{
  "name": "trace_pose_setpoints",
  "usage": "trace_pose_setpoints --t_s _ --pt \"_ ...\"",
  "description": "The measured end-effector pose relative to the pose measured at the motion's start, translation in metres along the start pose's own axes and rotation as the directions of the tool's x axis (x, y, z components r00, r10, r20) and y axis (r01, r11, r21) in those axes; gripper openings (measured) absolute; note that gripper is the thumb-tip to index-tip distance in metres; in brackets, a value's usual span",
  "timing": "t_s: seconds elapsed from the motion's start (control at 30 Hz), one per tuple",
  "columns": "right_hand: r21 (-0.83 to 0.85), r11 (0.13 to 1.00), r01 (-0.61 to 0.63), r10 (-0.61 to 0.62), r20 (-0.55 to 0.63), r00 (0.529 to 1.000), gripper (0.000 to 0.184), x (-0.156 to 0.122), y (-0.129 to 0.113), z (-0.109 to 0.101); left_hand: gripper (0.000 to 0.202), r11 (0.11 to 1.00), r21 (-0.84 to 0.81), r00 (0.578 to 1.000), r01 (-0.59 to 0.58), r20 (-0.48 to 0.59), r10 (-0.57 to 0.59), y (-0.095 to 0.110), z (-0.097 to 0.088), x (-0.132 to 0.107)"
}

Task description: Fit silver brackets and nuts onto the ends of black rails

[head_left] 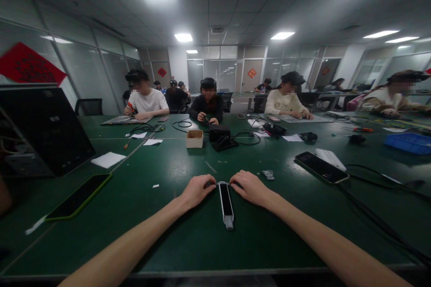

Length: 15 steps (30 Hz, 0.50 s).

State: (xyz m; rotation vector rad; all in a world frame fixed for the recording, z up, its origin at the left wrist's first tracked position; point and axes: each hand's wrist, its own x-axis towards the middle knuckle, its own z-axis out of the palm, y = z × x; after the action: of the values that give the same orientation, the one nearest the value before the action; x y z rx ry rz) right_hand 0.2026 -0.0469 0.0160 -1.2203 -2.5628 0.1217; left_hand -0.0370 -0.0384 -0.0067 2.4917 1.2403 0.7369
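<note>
Lying on the green table between my hands is a slim long device (226, 204) with a black face, a pale frame and a grey piece at its near end. My left hand (199, 190) is closed, its fingertips together at the left of the device's far end. From the other side, my right hand (248, 187) is closed too, fingertips at the right of that same end. A narrow part seems to span between the fingertips, but its detail is too small to tell. A torn bit of clear or silvery wrapping (268, 174) lies just beyond my right hand.
A green-edged phone (79, 197) lies left and another phone (321, 167) right, beside dark cables (373, 215). Farther off are a small open box (194, 139), a black case (219, 133), and a blue tray (408, 143). A computer tower (43, 130) stands left. Several people sit opposite.
</note>
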Motion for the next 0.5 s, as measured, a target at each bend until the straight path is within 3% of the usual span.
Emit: trace_pose_setpoints --t_s 0.5 --pt "0.002 0.999 0.033 -0.033 -0.014 0.999 0.018 0.0015 0.0008 0.0021 0.012 1.000 0.021 0.999 0.020 0.043 -0.021 0.0050 -0.0009 0.0027"
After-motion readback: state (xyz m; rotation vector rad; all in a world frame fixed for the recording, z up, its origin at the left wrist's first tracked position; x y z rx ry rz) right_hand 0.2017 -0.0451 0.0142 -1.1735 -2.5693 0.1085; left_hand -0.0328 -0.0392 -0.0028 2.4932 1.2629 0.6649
